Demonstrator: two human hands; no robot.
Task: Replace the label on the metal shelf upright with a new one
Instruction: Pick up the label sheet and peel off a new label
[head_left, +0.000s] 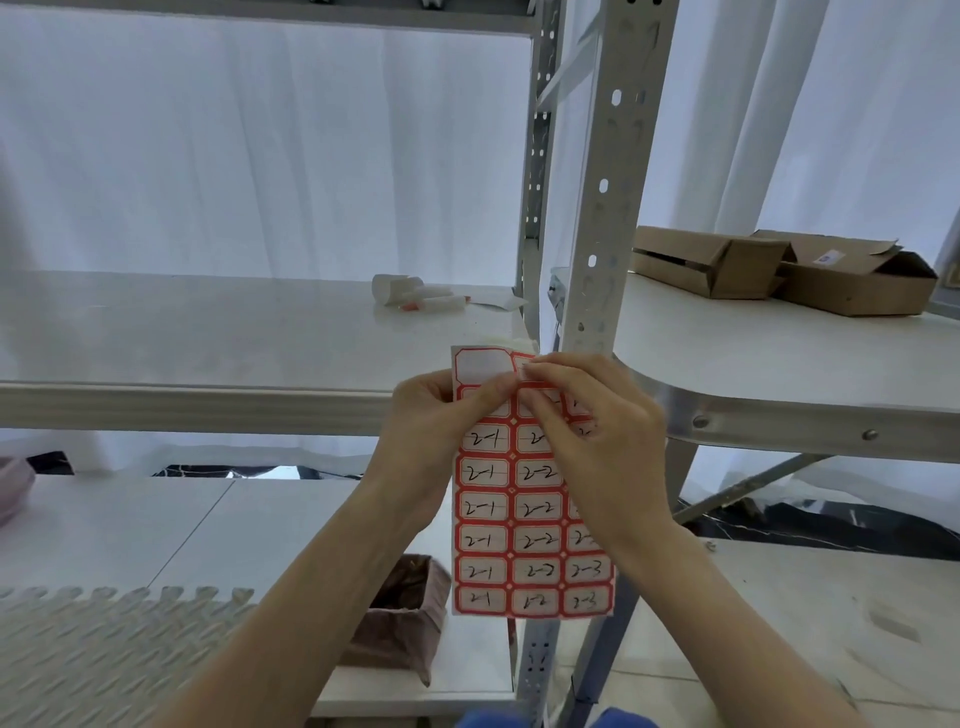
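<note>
Both forearms come up from the bottom of the view and meet at a sheet of labels (532, 509), red-bordered stickers hand-marked 2-1, 2-2 and 2-3, hanging long-axis vertical in front of the person. Her left hand (441, 415) pinches the sheet near its upper left edge, steadying it; the right hand (597, 415) has thumb and forefinger closed narrowly on a sticker in the top row, apparently peeling its corner, though the fingers hide the edge itself. One cell at the top left is already blank.

Directly above and just behind the hands rises the metal shelf upright (605, 208), a pale perforated post running vertically (its lower face sits right over the right hand's knuckles). So the right hand is the nearer one, and the move would be a short lift upward and forward. I see no old label on the post from here.

Crumpled peeled scraps (415, 296) lie on the left shelf (156, 338); cardboard boxes (779, 273) sit on the right shelf, well clear.
</note>
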